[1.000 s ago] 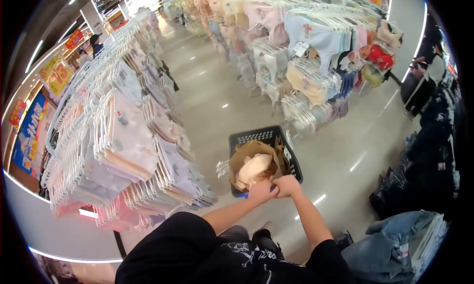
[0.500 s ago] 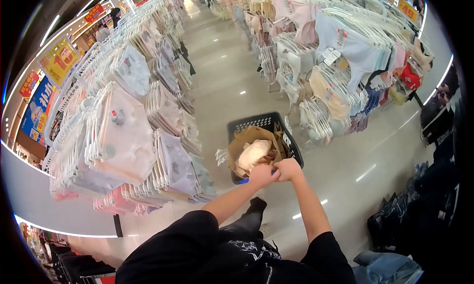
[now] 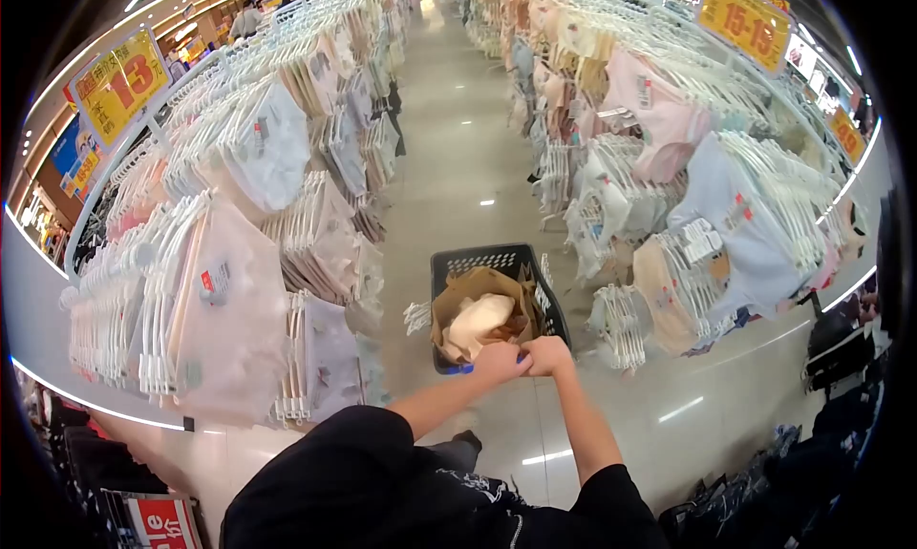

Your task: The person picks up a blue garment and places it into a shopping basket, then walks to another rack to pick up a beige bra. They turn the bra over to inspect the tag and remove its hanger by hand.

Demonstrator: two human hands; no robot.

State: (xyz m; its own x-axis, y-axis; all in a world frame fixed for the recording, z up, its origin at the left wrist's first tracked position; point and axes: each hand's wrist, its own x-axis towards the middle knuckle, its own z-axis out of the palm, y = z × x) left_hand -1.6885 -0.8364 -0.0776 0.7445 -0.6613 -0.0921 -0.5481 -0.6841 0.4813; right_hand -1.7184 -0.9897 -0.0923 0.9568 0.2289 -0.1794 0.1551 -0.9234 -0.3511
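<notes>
Ahead of me is a black shopping basket (image 3: 557,312) with a perforated far wall, apparently a cart or rolling basket; what carries it is hidden. Both hands meet at its near edge, where a bit of blue handle (image 3: 460,369) shows. My left hand (image 3: 499,362) is closed around this handle. Close against it, my right hand (image 3: 547,355) is also closed on the handle. Inside the basket sits an open brown paper bag (image 3: 468,289) with a pale pinkish-beige cloth item (image 3: 480,322) in it. White hangers (image 3: 417,315) stick out at the basket's left side.
Racks of pale underwear on white hangers line both sides: left rack (image 3: 234,310), right rack (image 3: 755,234). Between them a shiny tiled aisle (image 3: 449,148) runs forward. Yellow price signs (image 3: 121,86) stand above. Dark clothes (image 3: 812,473) hang at lower right. A person (image 3: 245,19) stands far left.
The view has swung to face straight down the aisle, and the racks on both sides are nearer. The basket has moved forward with me, both hands still on its handle.
</notes>
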